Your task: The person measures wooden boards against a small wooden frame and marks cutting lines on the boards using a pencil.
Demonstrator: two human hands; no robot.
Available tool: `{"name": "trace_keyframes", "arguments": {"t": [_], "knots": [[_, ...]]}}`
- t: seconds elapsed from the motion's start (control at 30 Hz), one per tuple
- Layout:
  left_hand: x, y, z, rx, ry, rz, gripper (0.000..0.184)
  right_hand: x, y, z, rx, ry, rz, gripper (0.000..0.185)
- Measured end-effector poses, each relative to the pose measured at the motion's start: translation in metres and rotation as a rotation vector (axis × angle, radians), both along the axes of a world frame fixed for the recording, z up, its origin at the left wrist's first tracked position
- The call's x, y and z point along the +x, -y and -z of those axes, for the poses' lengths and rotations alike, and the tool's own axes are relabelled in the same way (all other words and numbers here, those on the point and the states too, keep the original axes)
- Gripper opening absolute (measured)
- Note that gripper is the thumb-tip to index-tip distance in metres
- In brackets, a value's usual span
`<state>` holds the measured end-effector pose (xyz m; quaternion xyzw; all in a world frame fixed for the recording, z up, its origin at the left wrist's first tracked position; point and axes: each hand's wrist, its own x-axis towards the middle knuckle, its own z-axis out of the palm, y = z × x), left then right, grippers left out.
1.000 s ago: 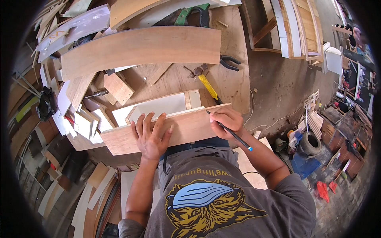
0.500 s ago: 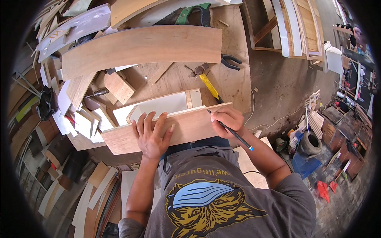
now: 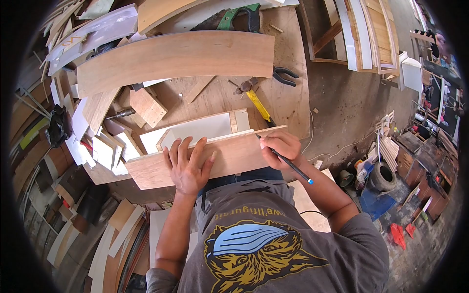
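A long wooden board (image 3: 234, 154) stands on edge close to my body, its face towards me. My left hand (image 3: 189, 168) lies on that face with fingers spread, the fingertips reaching its top edge. In my right hand (image 3: 282, 149) is a dark pencil (image 3: 294, 167) with a blue end, its tip at the board's upper edge near the right end. Behind the board is a white-lined wooden frame (image 3: 207, 128), partly hidden by it. Just past the frame lies a hammer (image 3: 257, 103) with a yellow and black handle.
A wide plywood panel (image 3: 181, 61) lies across the worktable (image 3: 288, 105). Pliers (image 3: 285, 76) and a green-handled handsaw (image 3: 229, 19) are around it. Offcuts (image 3: 148, 106) and a drill bit-like metal tool (image 3: 120, 114) crowd the left. A tyre-like ring (image 3: 382, 177) sits on the floor at right.
Almost nothing differs. The view has shifted very slightly; both hands, the board and the pencil keep their places.
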<state>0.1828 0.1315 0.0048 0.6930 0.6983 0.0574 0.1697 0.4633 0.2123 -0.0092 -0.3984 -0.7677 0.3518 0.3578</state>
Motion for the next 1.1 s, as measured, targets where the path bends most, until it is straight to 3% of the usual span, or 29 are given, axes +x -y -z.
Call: {"name": "trace_keyframes", "arguments": {"t": [1.1], "knots": [[0.0003,0.0009,0.0005,0.011,0.011,-0.006,0.049,0.0004,0.0017,0.0012,-0.005,-0.007,0.002,0.02]]}}
